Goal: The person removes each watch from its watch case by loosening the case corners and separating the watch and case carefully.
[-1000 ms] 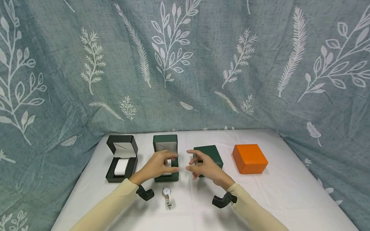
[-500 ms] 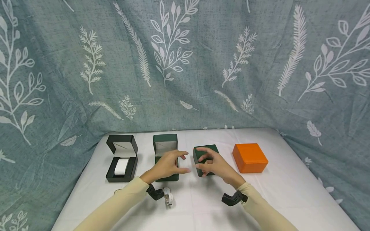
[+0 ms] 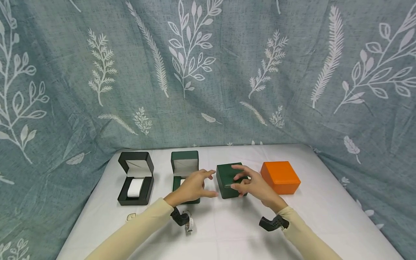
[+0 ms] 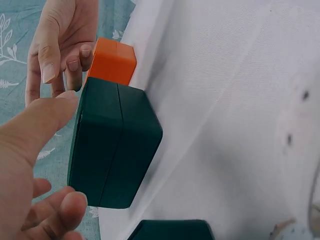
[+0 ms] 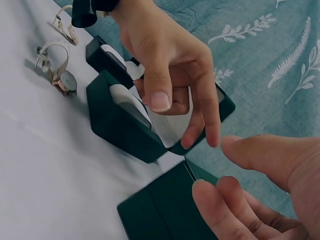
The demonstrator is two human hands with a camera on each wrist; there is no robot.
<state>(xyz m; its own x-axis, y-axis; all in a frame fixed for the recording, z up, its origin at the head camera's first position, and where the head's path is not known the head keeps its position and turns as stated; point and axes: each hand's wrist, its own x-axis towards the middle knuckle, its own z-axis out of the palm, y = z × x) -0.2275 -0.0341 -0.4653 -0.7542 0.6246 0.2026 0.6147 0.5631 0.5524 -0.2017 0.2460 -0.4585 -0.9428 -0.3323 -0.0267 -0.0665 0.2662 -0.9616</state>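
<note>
A closed green watch box (image 3: 225, 180) stands between my two hands. My left hand (image 3: 191, 187) is just left of it, thumb and fingers spread and holding nothing. It overlaps an open green watch box (image 3: 185, 156) with a white cushion. In the left wrist view, the left fingertips are right by the closed green box (image 4: 112, 145). My right hand (image 3: 256, 184) hovers over the right part of the closed box, fingers bent loosely with nothing between them. A watch (image 3: 190, 226) lies below the left wrist, partly hidden by the black wrist camera.
An open black watch box (image 3: 121, 195) with a white cushion (image 3: 135, 187) stands at the left. An orange box (image 3: 281, 173), closed, is at the right. A second watch (image 3: 131, 216) shows beside the left sleeve. Patterned cloth (image 3: 208, 90) hangs behind the white table (image 3: 224, 234).
Both hands have moved to the right: the left from the open green box toward the closed one, the right across the closed green box. The second watch has come into view beside the left sleeve.
</note>
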